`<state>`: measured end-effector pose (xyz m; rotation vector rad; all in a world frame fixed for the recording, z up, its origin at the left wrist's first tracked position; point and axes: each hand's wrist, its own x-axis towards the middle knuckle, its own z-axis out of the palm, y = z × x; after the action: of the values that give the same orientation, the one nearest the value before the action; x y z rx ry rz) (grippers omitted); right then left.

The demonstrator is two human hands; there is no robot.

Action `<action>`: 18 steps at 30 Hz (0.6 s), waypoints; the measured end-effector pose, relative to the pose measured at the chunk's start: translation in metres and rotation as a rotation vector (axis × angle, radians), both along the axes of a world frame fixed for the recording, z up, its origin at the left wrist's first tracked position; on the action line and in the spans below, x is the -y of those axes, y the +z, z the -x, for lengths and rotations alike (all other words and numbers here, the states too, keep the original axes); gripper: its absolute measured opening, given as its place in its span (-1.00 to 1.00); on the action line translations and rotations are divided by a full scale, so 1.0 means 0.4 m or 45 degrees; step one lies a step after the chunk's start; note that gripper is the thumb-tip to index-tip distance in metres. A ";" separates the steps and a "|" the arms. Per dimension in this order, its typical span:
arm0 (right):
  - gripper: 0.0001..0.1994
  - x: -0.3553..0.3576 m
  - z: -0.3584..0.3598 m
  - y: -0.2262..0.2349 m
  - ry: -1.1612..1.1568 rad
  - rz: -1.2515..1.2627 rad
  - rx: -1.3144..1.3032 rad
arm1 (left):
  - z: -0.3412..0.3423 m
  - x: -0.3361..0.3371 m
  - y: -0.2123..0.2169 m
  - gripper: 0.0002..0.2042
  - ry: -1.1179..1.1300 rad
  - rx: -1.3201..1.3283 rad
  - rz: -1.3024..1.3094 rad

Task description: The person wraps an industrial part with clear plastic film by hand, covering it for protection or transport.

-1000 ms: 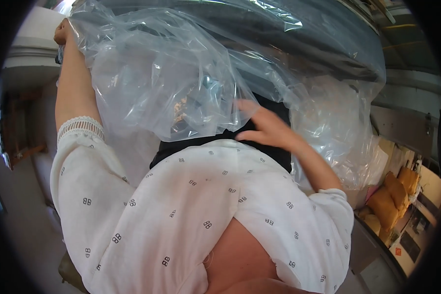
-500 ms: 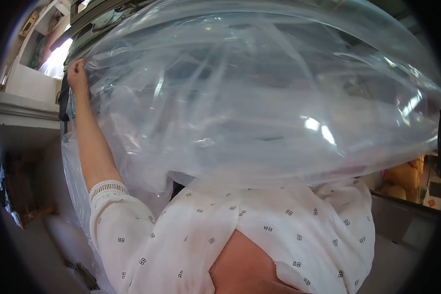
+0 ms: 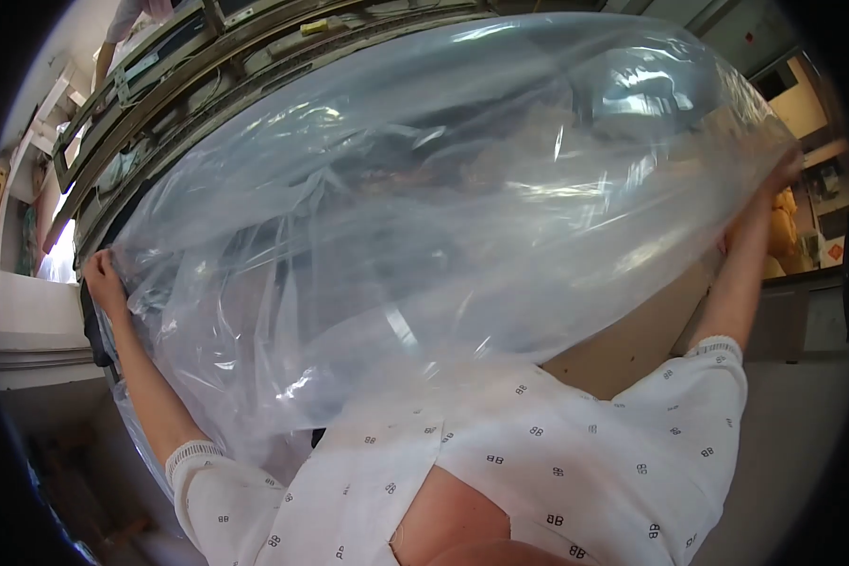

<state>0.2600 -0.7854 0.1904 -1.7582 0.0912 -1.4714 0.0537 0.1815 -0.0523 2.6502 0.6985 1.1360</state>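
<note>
A wide sheet of clear plastic film (image 3: 368, 283) spreads in front of me between my outstretched arms, puffed up and creased, with light glinting off it. At its left end, the fingers of my left hand (image 3: 104, 278) are closed on the film's edge. Far to the right, my right hand (image 3: 781, 170) is at the film's other end and appears to grip it, though the hand is blurred. Dark shapes beneath the film show only faintly. A brown board-like surface (image 3: 623, 340) shows under its near right edge.
Beyond the film run long metal rails (image 3: 160, 104) with a thin cable and a small yellow piece (image 3: 315, 26). Another person's arm (image 3: 106, 61) is at the far upper left. White shelving (image 3: 28, 179) stands left; yellow bundled material (image 3: 781, 226) sits at the right.
The billowing film has sunk lower, uncovering the rails behind it. My right arm, hidden before, now shows stretched out right. My left hand has moved down and slightly left, still holding the edge.
</note>
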 end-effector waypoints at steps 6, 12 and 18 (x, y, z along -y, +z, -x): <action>-0.65 -0.050 -0.289 0.117 -0.282 1.434 -0.077 | 0.045 -0.065 -0.016 -0.75 0.149 -0.035 -0.175; -0.55 -0.636 -0.087 -0.380 0.595 1.961 -0.290 | 0.247 -0.141 0.043 -0.68 0.611 -0.040 -0.365; -0.62 -0.633 -0.276 -0.521 0.766 1.438 -0.673 | 0.317 -0.204 0.012 -0.66 0.554 -0.191 -0.335</action>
<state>0.3706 -0.5322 -0.0179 -2.6641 -1.0905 -0.5435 -0.0731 0.2631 -0.0473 2.9113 1.2859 1.2068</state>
